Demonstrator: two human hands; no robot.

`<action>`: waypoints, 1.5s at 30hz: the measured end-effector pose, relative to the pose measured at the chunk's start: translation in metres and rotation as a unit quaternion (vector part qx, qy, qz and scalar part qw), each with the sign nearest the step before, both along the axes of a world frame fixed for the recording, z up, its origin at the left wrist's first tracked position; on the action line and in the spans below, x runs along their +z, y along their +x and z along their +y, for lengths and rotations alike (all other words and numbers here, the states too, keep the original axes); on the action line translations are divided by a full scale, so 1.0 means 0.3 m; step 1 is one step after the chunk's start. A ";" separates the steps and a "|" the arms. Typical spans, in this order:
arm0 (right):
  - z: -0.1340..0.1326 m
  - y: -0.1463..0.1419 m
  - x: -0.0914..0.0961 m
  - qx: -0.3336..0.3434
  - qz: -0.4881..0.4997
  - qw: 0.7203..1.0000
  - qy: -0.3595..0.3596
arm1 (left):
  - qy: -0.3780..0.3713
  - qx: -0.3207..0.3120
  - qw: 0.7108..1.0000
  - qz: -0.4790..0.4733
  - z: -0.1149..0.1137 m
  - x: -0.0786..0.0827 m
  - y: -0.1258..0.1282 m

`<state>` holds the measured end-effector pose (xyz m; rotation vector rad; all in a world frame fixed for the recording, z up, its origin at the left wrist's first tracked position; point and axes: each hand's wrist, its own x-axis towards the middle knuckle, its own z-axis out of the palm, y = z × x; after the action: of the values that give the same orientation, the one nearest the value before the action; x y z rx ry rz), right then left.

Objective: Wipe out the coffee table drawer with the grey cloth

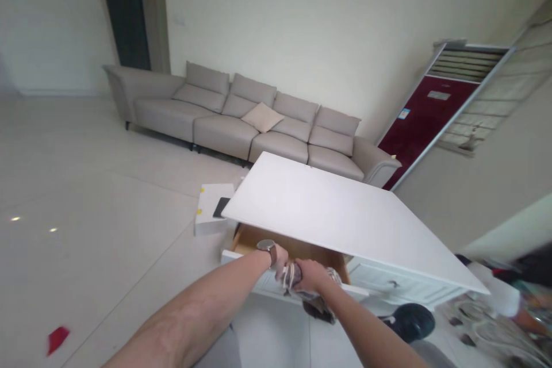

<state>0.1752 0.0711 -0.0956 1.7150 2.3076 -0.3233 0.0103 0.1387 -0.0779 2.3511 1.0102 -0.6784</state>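
Both my hands grip a bundle of patterned grey-and-white cloth (302, 293) over the front edge of an open wooden drawer (248, 240). My left hand (281, 261), with a watch on its wrist, is closed on the cloth's left end. My right hand (314, 276) is closed on its right part. A dark piece of the cloth hangs below the drawer front. The drawer belongs to a white table (328, 213) whose top covers most of the drawer's inside.
A grey sofa (241, 121) with a beige cushion stands along the far wall. A white box (211, 210) with a dark item on it lies on the floor left of the table. A dark shoe (409, 322) is below the table; clutter lies at the right.
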 end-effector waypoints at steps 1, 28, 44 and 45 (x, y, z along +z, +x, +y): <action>-0.007 -0.006 -0.007 0.008 -0.009 1.000 0.018 | 0.006 0.007 1.000 -0.002 -0.003 -0.006 -0.013; -0.250 0.799 -0.110 -0.174 0.291 0.939 0.048 | -0.013 -0.067 0.987 0.143 0.033 -0.021 0.060; -0.163 0.778 0.027 -0.107 0.125 0.986 0.028 | 0.037 -0.080 0.987 0.137 0.015 0.012 0.040; -0.159 0.772 0.036 -0.116 0.124 0.985 0.037 | 0.049 -0.085 0.987 0.130 0.006 0.016 0.038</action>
<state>0.4067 0.0233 -0.0847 2.0938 2.3127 -0.5288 0.0217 0.1405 -0.0732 2.5005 0.9753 -1.0467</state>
